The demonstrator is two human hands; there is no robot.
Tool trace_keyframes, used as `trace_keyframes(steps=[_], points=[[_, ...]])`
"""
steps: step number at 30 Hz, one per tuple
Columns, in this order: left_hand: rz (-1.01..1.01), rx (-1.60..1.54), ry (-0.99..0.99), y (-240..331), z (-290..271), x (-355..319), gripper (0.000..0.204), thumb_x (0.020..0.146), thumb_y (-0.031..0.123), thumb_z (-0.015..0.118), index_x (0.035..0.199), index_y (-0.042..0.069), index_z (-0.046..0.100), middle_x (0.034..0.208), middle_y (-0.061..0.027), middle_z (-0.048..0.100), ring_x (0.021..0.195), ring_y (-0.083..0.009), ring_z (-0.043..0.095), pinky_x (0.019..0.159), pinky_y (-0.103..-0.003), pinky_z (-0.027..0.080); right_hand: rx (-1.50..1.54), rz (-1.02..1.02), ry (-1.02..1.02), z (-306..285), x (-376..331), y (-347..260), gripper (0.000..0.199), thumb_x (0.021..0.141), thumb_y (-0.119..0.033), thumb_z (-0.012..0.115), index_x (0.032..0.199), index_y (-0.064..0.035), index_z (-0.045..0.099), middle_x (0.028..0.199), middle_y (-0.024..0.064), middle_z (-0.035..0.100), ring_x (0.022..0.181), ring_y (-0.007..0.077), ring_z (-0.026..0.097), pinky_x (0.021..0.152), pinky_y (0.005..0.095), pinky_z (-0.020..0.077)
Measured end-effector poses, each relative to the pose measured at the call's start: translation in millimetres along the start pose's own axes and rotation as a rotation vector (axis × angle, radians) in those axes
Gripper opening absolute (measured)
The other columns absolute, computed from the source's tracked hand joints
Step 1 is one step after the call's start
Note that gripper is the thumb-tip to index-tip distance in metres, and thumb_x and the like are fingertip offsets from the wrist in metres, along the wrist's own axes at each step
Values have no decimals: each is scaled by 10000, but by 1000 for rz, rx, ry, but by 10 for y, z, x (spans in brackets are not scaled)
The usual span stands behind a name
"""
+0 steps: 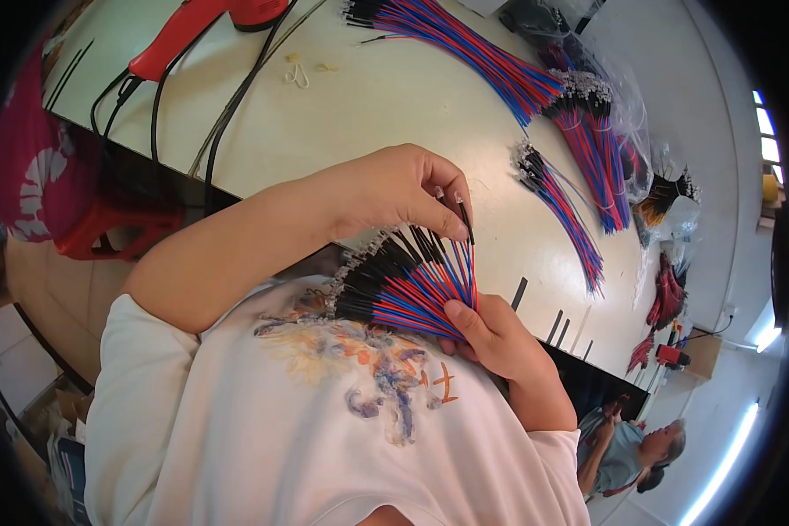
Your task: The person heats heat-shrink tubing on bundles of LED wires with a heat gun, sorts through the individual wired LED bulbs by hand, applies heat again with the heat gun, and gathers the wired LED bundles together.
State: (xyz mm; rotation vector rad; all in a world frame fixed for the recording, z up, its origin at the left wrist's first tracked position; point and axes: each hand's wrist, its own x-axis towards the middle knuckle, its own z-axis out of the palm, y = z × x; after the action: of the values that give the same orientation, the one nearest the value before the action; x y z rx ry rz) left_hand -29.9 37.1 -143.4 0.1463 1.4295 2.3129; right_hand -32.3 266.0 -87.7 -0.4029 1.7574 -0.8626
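My right hand (502, 337) is closed around a fanned bundle of red and blue LED wires (425, 298), held in front of my shirt. The wires have black sleeves and small clear tips, which spread toward the left. Above the bundle, my left hand (403, 197) bends over with thumb and fingers pinched on one or two black-sleeved LED wires (465, 219) at the fan's edge. Clear tips stick up between those fingers. The lower ends of the bundle are hidden behind my right hand.
On the pale table (324, 114) lie a large wire bundle (465, 53), a smaller one (561, 210) and tied bundles (592, 149) near plastic bags (618, 79). A red heat gun (188, 35) with black cables is at the far left. Another person (627, 447) sits at lower right.
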Motion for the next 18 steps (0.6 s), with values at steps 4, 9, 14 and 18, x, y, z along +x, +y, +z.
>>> trace_keyframes(steps=[4, 9, 14, 18], points=[[17, -67, 31, -42, -12, 7, 127, 773, 85, 729, 871, 36, 664, 767, -15, 637, 722, -82, 584, 722, -221, 461, 21, 9, 3, -12, -1, 11, 403, 1020, -371, 385, 1049, -24, 587, 685, -12, 571, 510, 28, 397, 464, 184, 316], [35, -28, 111, 12, -73, -13, 194, 806, 156, 711, 941, 33, 646, 853, -26, 643, 791, -84, 592, 757, -230, 459, 95, 34, -12, -46, -15, -20, 400, 1017, -362, 396, 1067, -9, 575, 678, 7, 573, 485, 32, 386, 437, 179, 293], [544, 320, 561, 189, -357, -320, 225, 877, 132, 635, 1075, 30, 609, 973, -39, 646, 876, -111, 600, 825, -257, 459, 234, 64, -1, -140, -64, -56, 414, 1017, -360, 383, 1095, 3, 567, 650, 49, 575, 441, 41, 378, 390, 193, 270], [1002, 1470, 1361, 454, -857, -921, 257, 872, 102, 624, 1109, 10, 582, 1025, -81, 643, 929, -180, 612, 848, -301, 481, 294, 95, 53, -252, -102, -33, 418, 1013, -371, 386, 1082, -1, 569, 641, 55, 574, 429, 44, 377, 379, 196, 267]])
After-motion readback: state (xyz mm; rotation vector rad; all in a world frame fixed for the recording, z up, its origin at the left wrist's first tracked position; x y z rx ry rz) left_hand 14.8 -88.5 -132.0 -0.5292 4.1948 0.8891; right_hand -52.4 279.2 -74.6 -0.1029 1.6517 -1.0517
